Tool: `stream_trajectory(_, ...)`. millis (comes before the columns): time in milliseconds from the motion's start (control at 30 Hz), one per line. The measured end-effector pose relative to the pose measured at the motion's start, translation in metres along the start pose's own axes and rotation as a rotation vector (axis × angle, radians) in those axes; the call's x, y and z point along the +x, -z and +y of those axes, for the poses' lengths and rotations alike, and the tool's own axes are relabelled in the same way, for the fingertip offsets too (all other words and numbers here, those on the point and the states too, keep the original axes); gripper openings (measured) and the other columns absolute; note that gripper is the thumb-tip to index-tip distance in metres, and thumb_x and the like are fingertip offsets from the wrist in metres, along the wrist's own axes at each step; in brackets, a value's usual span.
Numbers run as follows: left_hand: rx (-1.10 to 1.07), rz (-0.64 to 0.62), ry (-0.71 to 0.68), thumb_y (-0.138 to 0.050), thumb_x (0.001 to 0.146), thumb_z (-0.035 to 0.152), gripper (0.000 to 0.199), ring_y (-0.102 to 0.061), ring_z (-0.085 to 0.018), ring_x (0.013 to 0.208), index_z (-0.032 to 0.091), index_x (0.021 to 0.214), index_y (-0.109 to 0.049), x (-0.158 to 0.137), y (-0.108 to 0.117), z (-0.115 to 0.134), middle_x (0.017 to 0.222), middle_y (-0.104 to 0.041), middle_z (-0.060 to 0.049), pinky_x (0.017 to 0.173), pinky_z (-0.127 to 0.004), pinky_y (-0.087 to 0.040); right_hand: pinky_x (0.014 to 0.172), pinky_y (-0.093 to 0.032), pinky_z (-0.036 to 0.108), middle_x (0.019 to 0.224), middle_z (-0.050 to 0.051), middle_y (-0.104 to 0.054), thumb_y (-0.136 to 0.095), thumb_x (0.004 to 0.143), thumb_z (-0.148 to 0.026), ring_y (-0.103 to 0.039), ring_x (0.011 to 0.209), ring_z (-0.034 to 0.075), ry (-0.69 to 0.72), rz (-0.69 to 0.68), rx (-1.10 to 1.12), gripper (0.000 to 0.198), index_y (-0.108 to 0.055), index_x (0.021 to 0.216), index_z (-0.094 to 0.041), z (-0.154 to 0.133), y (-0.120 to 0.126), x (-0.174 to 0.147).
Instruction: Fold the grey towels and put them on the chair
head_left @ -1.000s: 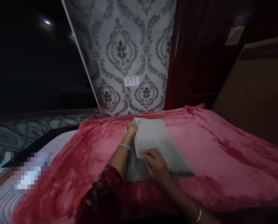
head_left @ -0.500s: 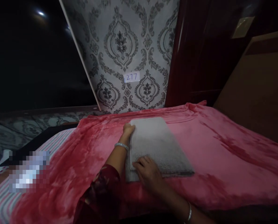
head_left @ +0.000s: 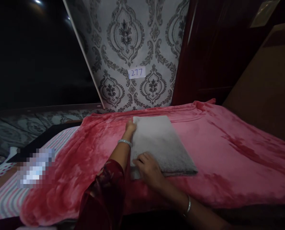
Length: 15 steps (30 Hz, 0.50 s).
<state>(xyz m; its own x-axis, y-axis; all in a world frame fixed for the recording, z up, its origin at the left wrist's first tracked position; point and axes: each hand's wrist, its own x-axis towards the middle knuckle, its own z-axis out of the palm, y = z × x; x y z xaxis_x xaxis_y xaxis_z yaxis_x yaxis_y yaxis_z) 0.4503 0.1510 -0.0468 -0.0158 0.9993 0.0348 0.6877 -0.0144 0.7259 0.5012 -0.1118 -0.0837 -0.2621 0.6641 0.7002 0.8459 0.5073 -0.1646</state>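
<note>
A grey folded cloth (head_left: 159, 140) with a soft, short nap, perhaps a towel, lies flat on a pink and red plush blanket (head_left: 219, 159). My left hand (head_left: 131, 127) is at its far left corner, fingers closed on the left edge. My right hand (head_left: 148, 167) holds the near left corner, thumb and fingers pinched together over the edge. Parts of the fingers of both hands are hidden by the cloth and by the hands themselves. A lower layer of the cloth shows beneath the right hand.
A striped cloth (head_left: 61, 140) lies left of the blanket, with a blurred-out object (head_left: 35, 169) on it. Behind stands a patterned wall with a "277" label (head_left: 137, 72). A large black screen (head_left: 37, 57) is at left, a brown panel (head_left: 266, 76) at right.
Both hands have drawn the cloth's upper layer slightly left, so its left edge covers more of the layer below. The view has tilted down a little.
</note>
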Motion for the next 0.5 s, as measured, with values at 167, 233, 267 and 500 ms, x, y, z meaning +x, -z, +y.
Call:
stream_trajectory(167,0.0,-0.007,0.001,-0.074,0.077,0.019,0.012,-0.073,-0.03,0.099,0.016,0.088,-0.074,-0.002,0.0,-0.013,0.099,-0.077,-0.016,0.082,-0.033,-0.054,0.071,-0.038,0.033,0.086,0.004,-0.058,-0.06,0.09,-0.005,-0.048,0.083,0.02,-0.02,-0.024,0.023,0.017,-0.067,0.099,-0.018,-0.002,-0.009,-0.01)
stream_trajectory(233,-0.013,-0.011,-0.004,-0.073,0.077,0.02,0.012,-0.073,-0.029,0.096,0.016,0.088,-0.075,-0.001,-0.001,-0.015,0.095,-0.077,-0.014,0.081,-0.032,-0.054,0.071,-0.038,0.033,0.087,0.005,-0.058,-0.057,0.091,-0.005,-0.048,0.083,0.019,-0.005,-0.015,0.027,0.019,-0.067,0.102,-0.018,0.0,-0.009,-0.011)
stream_trajectory(267,-0.02,-0.014,-0.007,-0.072,0.077,0.019,0.012,-0.073,-0.028,0.094,0.017,0.088,-0.075,0.0,-0.001,-0.016,0.093,-0.077,-0.012,0.08,-0.032,-0.054,0.071,-0.038,0.033,0.086,0.005,-0.057,-0.057,0.092,-0.005,-0.048,0.082,0.019,0.006,-0.013,0.025,0.02,-0.067,0.103,-0.018,0.0,-0.007,-0.011)
stream_trajectory(500,-0.033,0.004,-0.044,-0.069,0.072,0.007,0.034,-0.071,-0.025,0.102,0.016,0.104,-0.072,0.0,0.001,-0.017,0.109,-0.076,-0.013,0.088,-0.031,-0.052,0.07,-0.035,0.034,0.086,0.005,-0.058,-0.062,0.091,-0.009,-0.046,0.084,0.02,-0.002,-0.103,-0.025,0.012,-0.068,0.097,-0.018,-0.005,0.0,-0.005)
